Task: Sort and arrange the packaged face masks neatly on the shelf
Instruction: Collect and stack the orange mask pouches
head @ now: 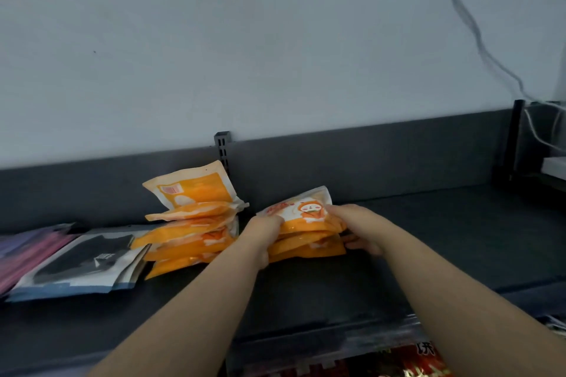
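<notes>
Because we seem to be squaring the small orange mask stack [306, 229] mid-shelf [428, 239] near the back edge, our left hand [265, 231] and right hand [356, 228] clasp its two sides, fingers curled closed on it

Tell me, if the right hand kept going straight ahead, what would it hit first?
Probably the shelf's dark back panel, behind the orange mask packs that the right hand grips; depth is uncertain.

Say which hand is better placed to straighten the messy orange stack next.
Left. The left hand sits on the held orange stack's near edge, right beside the leaning orange pile. The right hand grips the far side, so it would have to cross over the packs.
</notes>
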